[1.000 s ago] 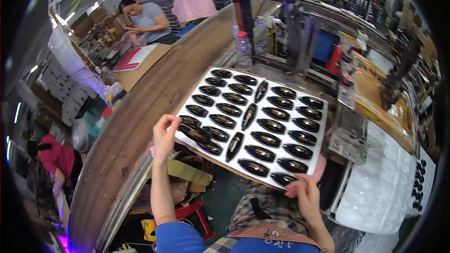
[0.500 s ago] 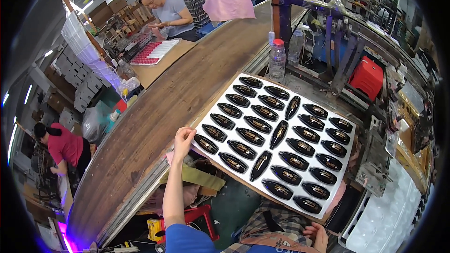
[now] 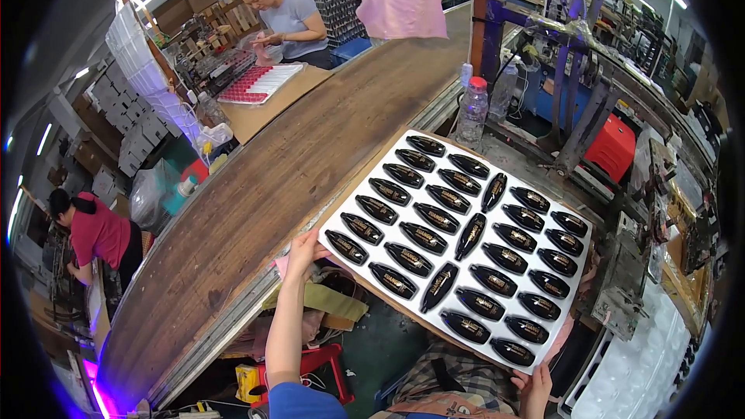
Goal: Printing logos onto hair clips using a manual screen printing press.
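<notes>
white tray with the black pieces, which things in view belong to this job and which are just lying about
Likely job: white tray; glossy black gold-printed pieces; left hand gripping the tray; right hand at its near edge.

Likely just about: red-capped clear bottle; draped pink cloth.

Gold lettering stands across the black oval pieces point(image 3: 507, 257) in the white tray point(image 3: 497, 325) I grip. Pale apron point(image 3: 415, 405) marking: illegible.

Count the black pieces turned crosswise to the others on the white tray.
3, in one line across the white tray: the far black piece, the middle black piece and the near black piece. None seems hidden.
</notes>
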Available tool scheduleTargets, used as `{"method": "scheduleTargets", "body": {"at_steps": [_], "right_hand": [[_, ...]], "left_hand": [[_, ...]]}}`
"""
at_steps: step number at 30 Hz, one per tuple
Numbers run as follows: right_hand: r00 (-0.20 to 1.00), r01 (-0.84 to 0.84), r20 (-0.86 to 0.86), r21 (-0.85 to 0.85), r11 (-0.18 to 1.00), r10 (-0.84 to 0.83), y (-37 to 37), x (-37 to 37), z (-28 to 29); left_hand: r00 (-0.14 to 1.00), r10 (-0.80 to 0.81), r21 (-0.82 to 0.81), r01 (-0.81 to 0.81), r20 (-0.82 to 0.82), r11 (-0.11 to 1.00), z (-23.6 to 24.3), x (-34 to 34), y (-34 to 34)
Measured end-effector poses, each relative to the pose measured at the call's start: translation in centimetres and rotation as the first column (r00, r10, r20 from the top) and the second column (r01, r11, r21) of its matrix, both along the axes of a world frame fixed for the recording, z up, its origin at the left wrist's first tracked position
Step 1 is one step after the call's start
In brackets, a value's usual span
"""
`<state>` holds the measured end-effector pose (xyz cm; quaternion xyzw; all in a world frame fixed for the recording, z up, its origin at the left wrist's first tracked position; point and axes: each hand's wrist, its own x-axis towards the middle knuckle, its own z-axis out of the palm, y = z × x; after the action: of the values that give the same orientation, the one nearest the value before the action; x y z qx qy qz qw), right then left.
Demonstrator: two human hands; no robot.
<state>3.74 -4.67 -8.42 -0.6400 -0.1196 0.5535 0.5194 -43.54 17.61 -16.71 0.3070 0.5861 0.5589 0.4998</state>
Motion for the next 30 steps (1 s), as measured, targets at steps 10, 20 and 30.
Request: {"method": "scheduleTargets", "body": {"at_steps": [10, 20, 30], "right_hand": [[0.956, -0.232, 0.208, 0.096, 0.968, 0.208, 1.1, 0.5, -2.8], [0.889, -0.437, -0.038, 0.231, 0.869, 0.457, 9.6, -8.1, -5.7], [0.642, -0.716, -0.004, 0.356, 0.601, 0.767, 20.1, -16.9, -6.3]], "left_hand": [[0.997, -0.071, 0.005, 0.071, 0.030, 0.997, 2.4, -2.4, -0.2], [0.965, 0.240, 0.060, -0.235, -0.102, 0.970, 2.9, -16.4, -4.8], [0.854, 0.511, -0.012, -0.514, -0.097, 0.858, 0.7, -26.6, -14.1]]}}
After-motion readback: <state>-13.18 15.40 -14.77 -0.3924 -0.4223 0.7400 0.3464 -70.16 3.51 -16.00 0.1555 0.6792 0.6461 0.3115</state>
